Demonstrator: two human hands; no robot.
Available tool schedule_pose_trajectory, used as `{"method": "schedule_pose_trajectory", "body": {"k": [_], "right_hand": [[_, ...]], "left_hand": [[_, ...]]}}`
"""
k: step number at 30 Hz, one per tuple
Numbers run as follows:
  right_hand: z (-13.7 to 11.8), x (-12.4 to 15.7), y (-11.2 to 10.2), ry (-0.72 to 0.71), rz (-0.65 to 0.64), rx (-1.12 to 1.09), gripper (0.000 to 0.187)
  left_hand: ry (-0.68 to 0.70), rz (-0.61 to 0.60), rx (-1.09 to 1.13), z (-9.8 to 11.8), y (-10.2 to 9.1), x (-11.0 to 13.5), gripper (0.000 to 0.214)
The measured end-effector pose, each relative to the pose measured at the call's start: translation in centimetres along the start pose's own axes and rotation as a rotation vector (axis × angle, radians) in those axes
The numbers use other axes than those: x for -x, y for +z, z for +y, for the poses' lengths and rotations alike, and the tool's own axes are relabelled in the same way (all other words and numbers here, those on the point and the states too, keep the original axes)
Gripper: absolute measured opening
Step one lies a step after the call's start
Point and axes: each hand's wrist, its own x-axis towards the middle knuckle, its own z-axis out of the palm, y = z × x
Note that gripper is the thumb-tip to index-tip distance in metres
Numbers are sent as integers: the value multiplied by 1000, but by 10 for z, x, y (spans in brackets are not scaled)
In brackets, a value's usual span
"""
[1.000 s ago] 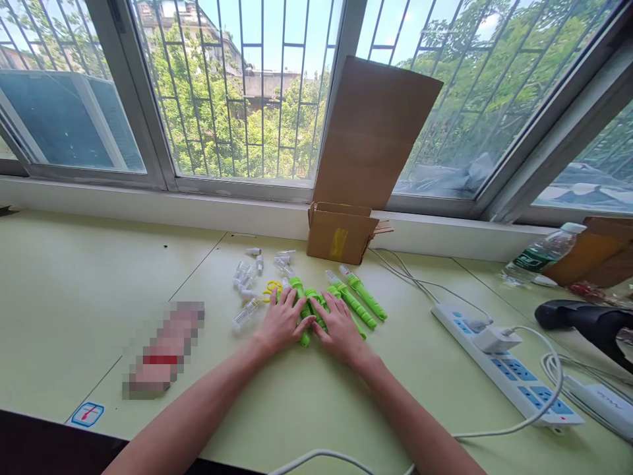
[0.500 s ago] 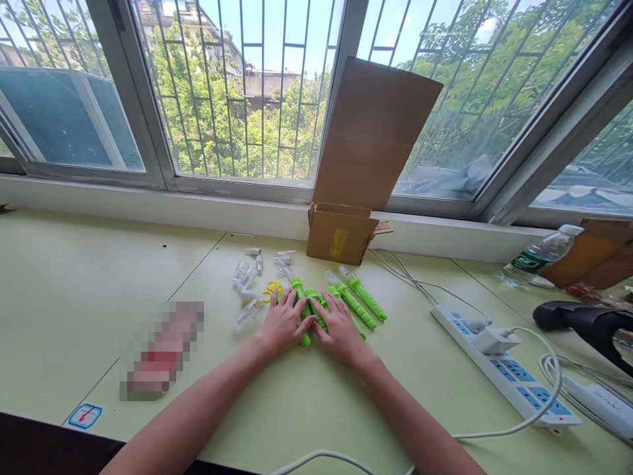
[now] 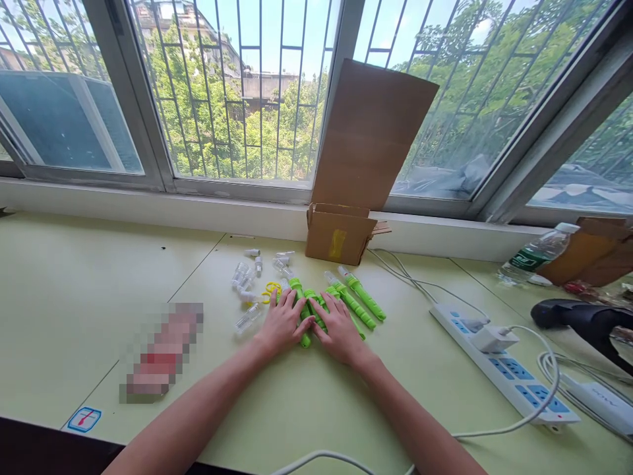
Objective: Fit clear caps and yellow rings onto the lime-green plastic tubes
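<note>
Several bright green plastic tubes with ridged collars and clear tips lie side by side on the pale green table (image 3: 277, 402). My left hand (image 3: 283, 321) rests palm down, fingers spread, partly over the leftmost green tube (image 3: 295, 285). Beside it, my right hand (image 3: 340, 328) lies flat across the middle tubes, its thumb meeting the left thumb. Neither hand grips anything. Two more green tubes, one of them the far-right tube (image 3: 366, 298), show right of my right hand. Left of my fingers are yellow rings (image 3: 271, 290) and several clear plastic bottles, one being the nearest clear bottle (image 3: 247, 319).
A small cardboard box (image 3: 338, 234) with a tall raised flap stands against the window sill. To the right are a white power strip (image 3: 504, 369) with cables, a water bottle (image 3: 537, 254) and a black device (image 3: 568, 313). A blurred patch (image 3: 163, 356) covers something at left.
The view has shifted very slightly. Both hands stay in the same place on the green tubes.
</note>
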Motion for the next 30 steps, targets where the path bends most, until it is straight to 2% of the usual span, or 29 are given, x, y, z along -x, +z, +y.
{"method": "schedule_pose_trajectory", "body": {"k": [20,27,30], "right_hand": [[1,0,1,-6,-5,-10,53],[0,0,-1,-1,-8,-2,52],[0,0,-1,-1,-2,0,52]], "left_hand": [[3,-11,3,-1,-1,0,47],[-7,39,-38,1,-5,-1,46],[-58,78,-71,-1,-9,-4,45]]}}
